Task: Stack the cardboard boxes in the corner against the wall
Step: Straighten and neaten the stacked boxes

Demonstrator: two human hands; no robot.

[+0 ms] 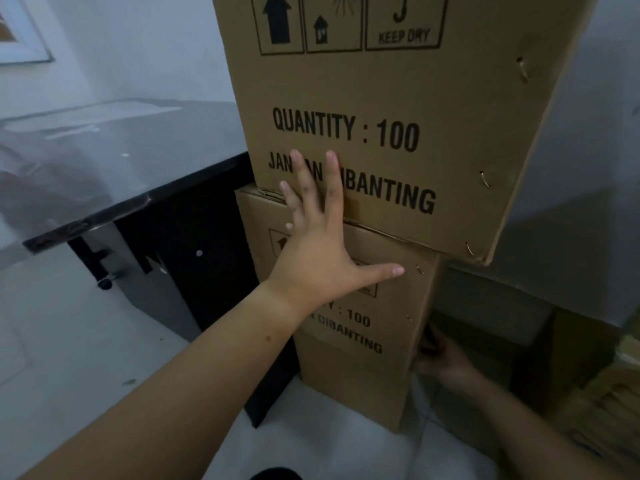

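Low at the right side of the lower box (349, 375), the right hand (446, 362) is seen in shadow; whether anything is gripped cannot be told. On that box's front the left hand (322, 251) is laid flat, fingers spread across the seam onto the upper box (398, 98), nothing held. The upper box overhangs the lower box's right edge. Both are best pushed evenly and squared against the wall (588, 133) behind.

Reference: black desk (187, 237) with a glossy, reflective top. Behind it is a pale wall (145, 43), dimly lit. Above its far-left end hangs a framed picture (24, 36). Below it lies a light tiled floor (62, 341).
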